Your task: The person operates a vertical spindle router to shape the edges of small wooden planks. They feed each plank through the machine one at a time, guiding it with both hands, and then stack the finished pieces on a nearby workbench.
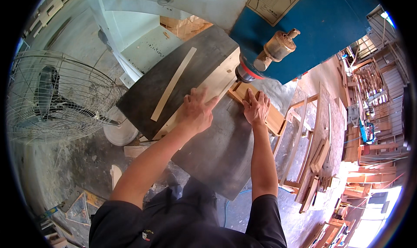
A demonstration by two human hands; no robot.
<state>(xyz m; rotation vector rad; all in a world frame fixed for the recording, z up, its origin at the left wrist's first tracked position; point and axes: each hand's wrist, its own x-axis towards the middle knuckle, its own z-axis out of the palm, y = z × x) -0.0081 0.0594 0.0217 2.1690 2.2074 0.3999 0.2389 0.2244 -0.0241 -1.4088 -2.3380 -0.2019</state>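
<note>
Fingers of the left hand [196, 112] loosely spread, resting on the long pale board [219, 76], not wrapped round it; whether the tips pinch anything underneath, cannot tell. Right hand [257, 109] has its fingers fanned out and laid on top of the brown wood piece [273, 117], no clench. That brown piece lies on the right part of the dark metal table [217, 161], to the right of the pale board, its far left end close to the black and red chuck [246, 72]; contact with the tool tip, too small to tell. Chuck sticks out from the blue machine [321, 26] at the far side, cloudy cup [278, 48] mounted just right of it. Thin pale strip [173, 85], slightly curved, lies loose on the table's left part, apart from both hands. Far left from where I stand: caged fan [56, 100], near the table edge. Wooden frame [307, 137] over on the right, more lumber behind. Person's wearing a dark shirt [182, 224], both forearms bare.
</note>
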